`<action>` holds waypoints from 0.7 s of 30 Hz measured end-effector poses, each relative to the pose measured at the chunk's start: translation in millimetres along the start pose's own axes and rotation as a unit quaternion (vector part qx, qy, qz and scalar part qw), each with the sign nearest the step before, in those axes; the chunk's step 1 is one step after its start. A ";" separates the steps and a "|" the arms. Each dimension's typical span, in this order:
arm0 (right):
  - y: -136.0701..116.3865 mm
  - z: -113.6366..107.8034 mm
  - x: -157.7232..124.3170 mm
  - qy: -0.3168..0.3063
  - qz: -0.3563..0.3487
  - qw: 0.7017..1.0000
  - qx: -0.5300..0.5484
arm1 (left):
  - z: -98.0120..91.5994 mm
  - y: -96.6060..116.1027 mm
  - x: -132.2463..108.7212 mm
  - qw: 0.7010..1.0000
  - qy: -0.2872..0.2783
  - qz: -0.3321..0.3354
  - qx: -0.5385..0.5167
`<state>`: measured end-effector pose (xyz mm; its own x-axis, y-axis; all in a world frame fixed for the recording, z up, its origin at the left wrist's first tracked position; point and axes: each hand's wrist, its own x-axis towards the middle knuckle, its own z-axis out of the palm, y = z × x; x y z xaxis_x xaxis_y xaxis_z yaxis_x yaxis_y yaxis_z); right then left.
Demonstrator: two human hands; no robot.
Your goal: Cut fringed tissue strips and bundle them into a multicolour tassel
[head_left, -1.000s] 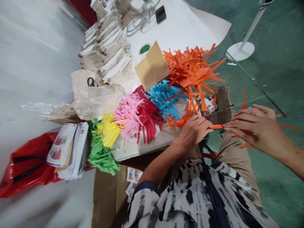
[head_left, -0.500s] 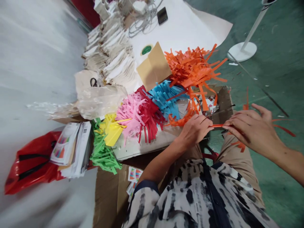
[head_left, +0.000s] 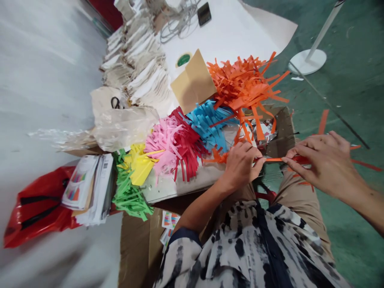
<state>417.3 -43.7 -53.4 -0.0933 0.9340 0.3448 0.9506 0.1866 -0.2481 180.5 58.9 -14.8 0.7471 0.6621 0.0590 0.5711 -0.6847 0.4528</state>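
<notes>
A thin twisted strip of orange paper (head_left: 272,159) is stretched between my two hands above my lap. My left hand (head_left: 243,164) pinches one end near the table's front edge, with orange fringe showing beyond it. The other end is pinched by my right hand (head_left: 318,162), around which more orange fringe sticks out. On the table lie a pile of orange fringed paper (head_left: 243,86) and blue (head_left: 210,122), dark red (head_left: 190,148), pink (head_left: 165,144), yellow (head_left: 142,166) and green (head_left: 130,196) bundles.
A tan paper piece (head_left: 195,84) leans by a green tape roll (head_left: 183,60). Stacked papers (head_left: 144,60), a black phone (head_left: 204,14) and cables are further back. An open cardboard box (head_left: 283,132) adjoins the table. At the left are a red bag (head_left: 42,200) and printed sheets (head_left: 81,180).
Both hands remain pinched on the orange strip; the gap between them has widened slightly. The fringe by my right hand has swung, and the view has shifted a little.
</notes>
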 end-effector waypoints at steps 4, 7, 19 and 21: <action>-1.8 -0.7 0.0 -0.004 0.031 1.000 0.006 | 2.6 4.6 1.5 1.000 0.007 -0.029 0.003; 0.9 -3.8 -4.6 -0.016 0.064 0.998 0.009 | 2.8 4.5 -1.2 0.999 0.015 -0.043 -0.012; -17.3 -3.7 -13.2 0.065 -0.108 0.991 -0.052 | 14.7 2.9 -18.2 0.988 0.016 0.118 0.101; -26.3 -5.2 -13.9 0.069 -0.093 0.991 -0.063 | 18.9 8.8 -25.5 0.984 0.021 0.135 0.117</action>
<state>395.1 -63.2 -47.0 -0.2384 0.8347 0.4964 0.9508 0.3048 -0.0560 172.9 30.2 -29.1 0.8702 0.4551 0.1887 0.4198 -0.8854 0.1993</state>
